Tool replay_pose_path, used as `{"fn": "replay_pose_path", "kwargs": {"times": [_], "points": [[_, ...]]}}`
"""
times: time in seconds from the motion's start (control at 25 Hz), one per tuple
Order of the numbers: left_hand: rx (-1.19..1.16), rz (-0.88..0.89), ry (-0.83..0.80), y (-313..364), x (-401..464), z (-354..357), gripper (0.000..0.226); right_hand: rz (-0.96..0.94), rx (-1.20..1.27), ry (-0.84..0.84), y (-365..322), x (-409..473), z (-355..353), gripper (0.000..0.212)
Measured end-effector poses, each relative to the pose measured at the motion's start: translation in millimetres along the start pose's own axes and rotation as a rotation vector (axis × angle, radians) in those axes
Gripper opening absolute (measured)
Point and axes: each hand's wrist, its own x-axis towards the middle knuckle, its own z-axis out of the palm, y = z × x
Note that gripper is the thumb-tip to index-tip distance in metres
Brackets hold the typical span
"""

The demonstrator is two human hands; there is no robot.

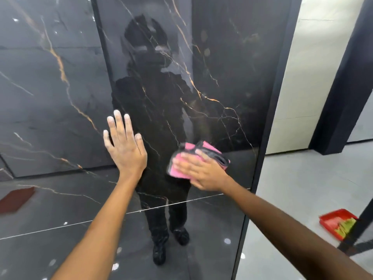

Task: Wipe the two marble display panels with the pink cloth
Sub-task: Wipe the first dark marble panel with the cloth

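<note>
The right hand [201, 170] lies flat with its fingers straight and close together, pressing a cloth [210, 153] against a glossy dark panel [222, 77]; it grips nothing, only bears on the cloth from the front. The cloth is folded into a thick pad, bright pink on one face and grey with dark edging on the other, its layers showing at the right end. It sits under the fingers and sticks out beyond them upward and to the right, while a pink corner shows past the fingertips on the left; the part beneath the palm is hidden. Hand and cloth are both blurred, so the folds and the exact edge of the cloth are hard to make out. The left hand [126, 148] is well apart to the left at about the same height, spread wide and flat on the panel, fingers [118, 120] pointing up, their tips pale with dust. Both forearms run down to the bottom edge and are cut off there. The panel is black stone with thin gold and white veins, and it mirrors a dark reflection [153, 110] of the person between the two hands, too murky for detail. A black frame [270, 118] bounds the panel on the right. Beyond it are a cream wall [310, 77], a grey floor [302, 188], and low on the right a red tray [333, 217] with something yellow-green in it, partly hidden by a dark post.
</note>
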Motion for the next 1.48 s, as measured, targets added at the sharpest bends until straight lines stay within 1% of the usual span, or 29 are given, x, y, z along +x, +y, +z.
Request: {"fn": "replay_pose_path", "kwargs": {"times": [0.04,0.08,0.12,0.24,0.28,0.32,0.36,0.4,0.48,0.52,0.56,0.6,0.64,0.76,0.8,0.84,0.88,0.96,1.0,1.04,1.08,1.12,1.2,1.24,1.28,1.32,1.36,1.44,1.48], "points": [[0.010,0.015,-0.014,-2,-1,1,0.056,-0.134,-0.015,-0.057,13,-9,-4,0.073],[0.023,0.022,-0.018,-3,-1,1,0.057,-0.159,-0.031,-0.026,39,-9,-9,0.071],[0.037,0.024,-0.018,-4,1,2,0.058,-0.047,-0.042,0.053,72,-1,-18,0.071],[0.061,0.033,0.008,-5,-4,6,0.061,0.702,-0.002,0.369,168,57,-61,0.075],[0.065,0.038,0.010,-5,-5,6,0.061,0.872,0.049,0.439,169,78,-67,0.075],[0.069,0.045,0.011,-5,-5,7,0.061,0.908,0.095,0.476,153,94,-66,0.075],[0.069,0.052,0.011,-5,-4,7,0.060,0.814,0.127,0.465,124,99,-57,0.077],[0.065,0.058,0.008,-5,-2,6,0.060,0.612,0.138,0.368,85,93,-44,0.079],[0.063,0.064,-0.001,-6,-1,4,0.060,0.074,0.070,0.090,20,50,-22,0.082],[0.067,0.062,-0.002,-6,-2,5,0.060,-0.147,0.021,-0.048,15,29,-18,0.082],[0.067,0.056,0.000,-6,-3,4,0.061,-0.273,0.000,-0.092,31,19,-20,0.080],[0.065,0.051,-0.002,-6,-3,4,0.062,-0.271,-0.006,-0.047,57,21,-24,0.079],[0.065,0.048,-0.006,-6,-2,4,0.062,-0.127,0.001,0.019,85,33,-34,0.077],[0.068,0.054,-0.018,-4,0,3,0.061,0.642,0.147,0.260,144,86,-74,0.079],[0.062,0.044,-0.022,-2,-1,1,0.060,0.778,0.203,0.279,136,98,-78,0.082],[0.037,0.022,-0.025,2,-2,-1,0.059,0.777,0.223,0.249,116,103,-75,0.085],[-0.002,-0.007,-0.020,7,1,-5,0.057,0.600,0.214,0.179,91,99,-65,0.087],[-0.078,-0.021,0.014,22,20,-14,0.054,0.061,0.187,0.015,65,76,-51,0.077],[-0.103,0.006,0.041,31,40,-19,0.054,-0.135,0.180,-0.034,82,70,-50,0.065],[-0.116,0.035,0.073,39,66,-25,0.054,-0.229,0.157,0.006,114,70,-52,0.052],[-0.120,0.048,0.108,45,96,-32,0.055,-0.174,0.121,0.097,152,78,-59,0.042],[-0.116,0.046,0.137,51,128,-37,0.056,0.039,0.125,0.208,196,90,-73,0.038],[-0.093,0.022,0.155,57,173,-43,0.057,0.679,0.172,0.435,276,115,-116,0.046],[-0.073,0.014,0.158,57,185,-42,0.057,0.972,0.223,0.498,300,129,-137,0.053],[-0.038,0.015,0.156,55,190,-40,0.057,1.149,0.246,0.515,304,144,-147,0.060],[-0.001,0.024,0.152,54,191,-36,0.057,1.156,0.252,0.515,293,157,-148,0.066],[0.024,0.037,0.148,53,190,-31,0.058,1.001,0.243,0.500,272,161,-136,0.070],[0.035,0.047,0.146,49,187,-28,0.058,0.394,0.182,0.355,197,141,-97,0.071],[0.035,0.053,0.154,49,189,-27,0.058,0.108,0.123,0.202,169,122,-86,0.069]]}}
